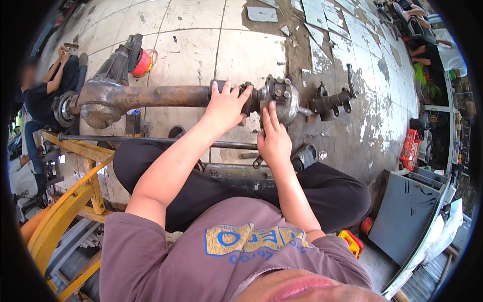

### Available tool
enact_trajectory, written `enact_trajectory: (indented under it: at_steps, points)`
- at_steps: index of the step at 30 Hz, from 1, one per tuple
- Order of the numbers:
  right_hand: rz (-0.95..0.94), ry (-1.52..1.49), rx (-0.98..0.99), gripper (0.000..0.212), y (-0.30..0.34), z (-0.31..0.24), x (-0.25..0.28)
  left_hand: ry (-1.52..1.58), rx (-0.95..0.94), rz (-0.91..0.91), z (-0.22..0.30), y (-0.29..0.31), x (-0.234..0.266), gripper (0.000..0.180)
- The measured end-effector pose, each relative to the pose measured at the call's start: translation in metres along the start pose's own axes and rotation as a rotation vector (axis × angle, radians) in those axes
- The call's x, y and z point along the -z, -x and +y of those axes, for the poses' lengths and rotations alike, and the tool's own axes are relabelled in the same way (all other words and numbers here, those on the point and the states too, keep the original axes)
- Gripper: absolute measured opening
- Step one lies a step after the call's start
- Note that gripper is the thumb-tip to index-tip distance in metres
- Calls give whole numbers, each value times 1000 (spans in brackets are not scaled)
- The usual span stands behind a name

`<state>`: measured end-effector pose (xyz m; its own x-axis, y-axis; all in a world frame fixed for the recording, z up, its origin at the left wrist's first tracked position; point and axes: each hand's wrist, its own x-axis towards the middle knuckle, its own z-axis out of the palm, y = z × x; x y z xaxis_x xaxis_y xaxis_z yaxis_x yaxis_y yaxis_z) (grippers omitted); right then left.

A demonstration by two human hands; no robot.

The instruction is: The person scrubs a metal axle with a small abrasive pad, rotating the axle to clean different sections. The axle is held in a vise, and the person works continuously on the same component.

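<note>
A rusty axle housing lies across the floor in front of my crossed legs. On its tube near the right end, my left hand rests with its fingers spread over a dark collar. Two stretched fingers of my right hand touch the round metal hub with bolts on its face; its other fingers are partly hidden. Below that hand shows the ring end of a wrench-like tool, and I cannot tell whether it is held. A long metal bar lies between the housing and my legs.
A dark cast part with a lever sits right of the hub. Behind the housing is a red round container. A yellow metal frame stands at left, a grey metal cabinet at right. Another person sits at far left.
</note>
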<state>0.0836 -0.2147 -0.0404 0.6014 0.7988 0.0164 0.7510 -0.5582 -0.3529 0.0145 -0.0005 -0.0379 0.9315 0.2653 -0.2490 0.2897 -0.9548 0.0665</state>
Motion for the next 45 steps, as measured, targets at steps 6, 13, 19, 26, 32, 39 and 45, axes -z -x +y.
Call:
enact_trajectory:
  at_steps: [6, 13, 19, 26, 32, 39, 45]
  points:
    - [-14, 4, -6, 81, 10, 3, -10, 10, -5, -4, 1, 0, -1, 103]
    - [-59, 47, -39, 80, 13, -2, -5, 6, 0, 4, 3, 3, -2, 102]
    - [22, 19, 0, 79, 5, -1, -6, 16, 7, -25, 2, 1, 2, 102]
    - [66, -7, 23, 77, -1, -1, -5, 23, -2, 33, 0, -1, -7, 105]
    - [14, -2, 9, 79, 1, 3, -4, 26, -2, 24, -1, -1, -6, 106]
    - [-39, 6, -18, 79, 8, 1, -5, 30, -8, -1, 0, -2, -2, 106]
    - [18, 8, 16, 78, 12, 6, -13, 15, -1, -26, 1, -2, -1, 106]
